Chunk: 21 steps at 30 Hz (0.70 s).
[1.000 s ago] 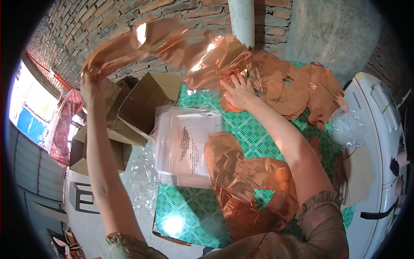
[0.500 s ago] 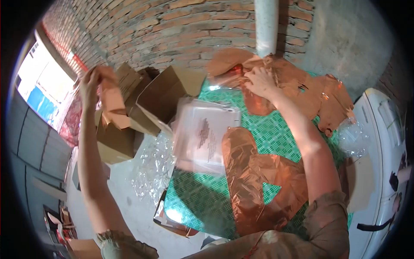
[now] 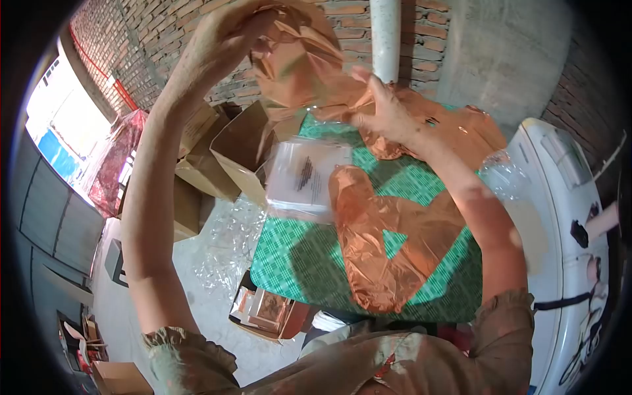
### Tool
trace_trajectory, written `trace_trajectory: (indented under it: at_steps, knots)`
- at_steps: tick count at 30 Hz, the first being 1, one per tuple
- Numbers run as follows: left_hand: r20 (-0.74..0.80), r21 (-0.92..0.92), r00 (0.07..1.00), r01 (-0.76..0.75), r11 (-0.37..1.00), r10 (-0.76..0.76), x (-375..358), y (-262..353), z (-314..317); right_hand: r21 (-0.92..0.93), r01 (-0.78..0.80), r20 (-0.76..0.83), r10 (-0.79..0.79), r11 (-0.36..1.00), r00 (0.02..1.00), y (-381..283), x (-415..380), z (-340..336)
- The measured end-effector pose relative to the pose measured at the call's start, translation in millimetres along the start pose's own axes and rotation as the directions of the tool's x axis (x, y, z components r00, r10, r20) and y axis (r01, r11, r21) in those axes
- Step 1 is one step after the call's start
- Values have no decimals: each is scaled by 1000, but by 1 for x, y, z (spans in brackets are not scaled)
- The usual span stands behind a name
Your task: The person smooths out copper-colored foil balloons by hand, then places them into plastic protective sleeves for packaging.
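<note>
High at the back, my left hand (image 3: 253,36) is closed on a copper-coloured foil balloon (image 3: 299,62), flat and crinkled, which it holds raised in front of the brick wall. Part of this hand is hidden by the foil. My right hand (image 3: 385,115) is just right of the raised foil, fingers apart, over another spread of copper foil (image 3: 454,128) at the table's back. Nearer to me lies a flat copper foil balloon (image 3: 368,243) with a triangular opening, shaped like a letter A. Clear plastic bags with a printed panel (image 3: 309,181) lie left of it.
A green patterned cover (image 3: 283,257) lies on the table. Open cardboard boxes (image 3: 247,141) stand to its left, with crumpled clear plastic (image 3: 227,243) below them. A small box (image 3: 266,309) sits under the front edge. A white appliance (image 3: 559,217) stands at right.
My left hand has swung from the far left up to the back middle, bringing the copper foil with it. My right hand has lifted off the foil and its fingers have spread.
</note>
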<state>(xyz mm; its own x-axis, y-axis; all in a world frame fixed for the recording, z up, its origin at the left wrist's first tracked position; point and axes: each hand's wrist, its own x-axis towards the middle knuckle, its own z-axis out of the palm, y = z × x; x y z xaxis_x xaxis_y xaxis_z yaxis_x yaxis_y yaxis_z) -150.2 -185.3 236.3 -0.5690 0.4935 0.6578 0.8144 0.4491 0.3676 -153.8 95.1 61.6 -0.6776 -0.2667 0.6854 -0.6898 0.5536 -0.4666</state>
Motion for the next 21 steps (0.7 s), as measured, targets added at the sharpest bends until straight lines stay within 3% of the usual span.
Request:
trace_trajectory:
  at_steps: [2, 5, 9, 10, 13, 15, 17, 19, 21]
  knots:
    - [66, -29, 998, 20, 999, -18, -4, 33, -1, 25, -50, -16, 51, 998, 999, -29, -7, -23]
    - [134, -264, 983, -83, 961, 122, -11, 56, 8, 28, -168, 112, 164, 985, 980, -42, -31, -46]
    - [210, -386, 963, -79, 919, 171, -31, 83, 17, 460, -392, 84, 401, 797, 912, -56, -84, -63]
    - [234, -419, 965, -8, 908, 117, -37, 84, 18, 149, -535, 91, 527, 832, 845, -49, -95, -73]
    - [206, -517, 977, 63, 854, 52, -57, 83, 36, 342, -373, -67, 418, 862, 906, -67, -139, -93]
    - [133, -627, 990, 43, 778, 52, -72, 88, 58, 308, -377, -39, 408, 873, 912, -75, -155, -109]
    - [191, -614, 979, 67, 786, 65, -85, 80, 71, 218, -382, -4, 392, 898, 920, -83, -168, -123]
    - [177, -641, 983, 151, 753, -47, -99, 82, 87, 67, -373, 45, 371, 925, 928, -93, -176, -135]
    - [193, -645, 978, 185, 742, -76, -111, 73, 98, 12, -463, 85, 460, 886, 884, -112, -180, -144]
